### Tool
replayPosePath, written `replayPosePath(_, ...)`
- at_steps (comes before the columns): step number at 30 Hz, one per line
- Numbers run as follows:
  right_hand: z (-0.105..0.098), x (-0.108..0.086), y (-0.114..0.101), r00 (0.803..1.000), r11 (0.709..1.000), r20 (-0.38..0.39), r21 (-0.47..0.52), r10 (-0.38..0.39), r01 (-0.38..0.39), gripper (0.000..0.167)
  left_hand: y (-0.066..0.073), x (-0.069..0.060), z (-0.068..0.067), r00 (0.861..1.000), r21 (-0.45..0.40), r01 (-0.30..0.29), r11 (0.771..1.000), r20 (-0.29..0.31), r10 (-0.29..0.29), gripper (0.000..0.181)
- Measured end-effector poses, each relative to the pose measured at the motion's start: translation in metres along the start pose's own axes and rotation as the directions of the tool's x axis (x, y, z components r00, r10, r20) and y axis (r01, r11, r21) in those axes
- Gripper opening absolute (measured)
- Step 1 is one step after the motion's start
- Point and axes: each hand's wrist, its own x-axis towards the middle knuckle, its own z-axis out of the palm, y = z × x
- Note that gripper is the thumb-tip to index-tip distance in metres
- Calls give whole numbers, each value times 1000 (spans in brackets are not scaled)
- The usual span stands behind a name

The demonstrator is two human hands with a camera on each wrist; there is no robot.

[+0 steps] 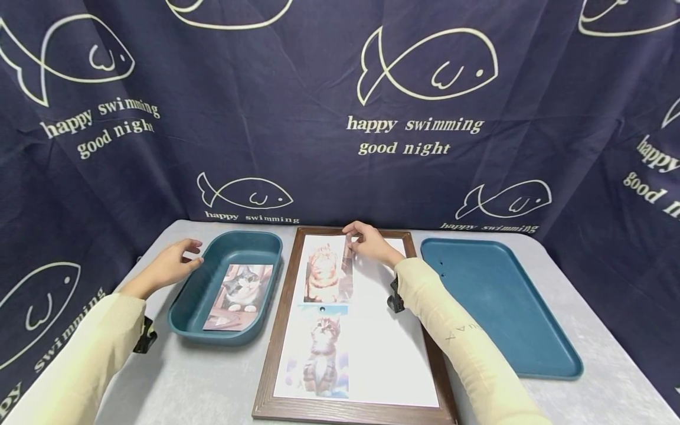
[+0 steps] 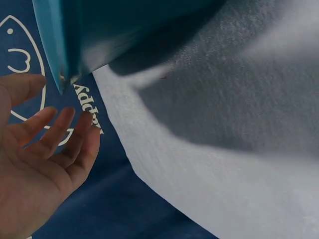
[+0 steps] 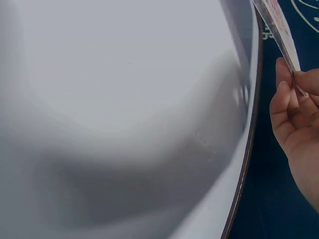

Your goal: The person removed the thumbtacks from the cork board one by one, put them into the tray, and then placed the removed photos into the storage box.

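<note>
My right hand [image 1: 368,241] pinches the upper right corner of an orange cat picture card [image 1: 322,277], which lies over the upper left of a white board in a brown frame [image 1: 281,330]. In the right wrist view the card [image 3: 280,31] appears edge-on between thumb and fingers. Below it on the board is a grey tabby kitten picture card [image 1: 321,354], with a small dark dot at its top. Loosely bent and holding nothing, my left hand [image 1: 172,262] hovers by the left rim of a deep teal tray [image 1: 257,237]. A grey-and-white cat picture card [image 1: 245,292] lies inside that tray.
A flat teal tray [image 1: 499,307] is on the right of the grey table [image 1: 218,383], with a few small dark dots near its upper left edge. Behind the table hangs a dark blue curtain [image 1: 319,159] with fish drawings.
</note>
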Motion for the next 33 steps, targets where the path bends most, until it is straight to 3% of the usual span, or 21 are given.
replayPosePath(6, -3, -1, -1, 1000, 990, -16, 142, 19, -16, 36, -1, -5, 0, 999, -2, 32, 999, 35, -32, 39)
replayPosePath(16, -6, -1, -4, 999, 981, -37, 194, 23, -16, 35, -5, -8, 3, 986, -103, 126, 987, 125, -113, 41)
replayPosePath(33, -1, 5, -20, 999, 975, -43, 223, 27, -17, 29, -7, -7, 7, 983, -151, 142, 978, 141, -121, 40)
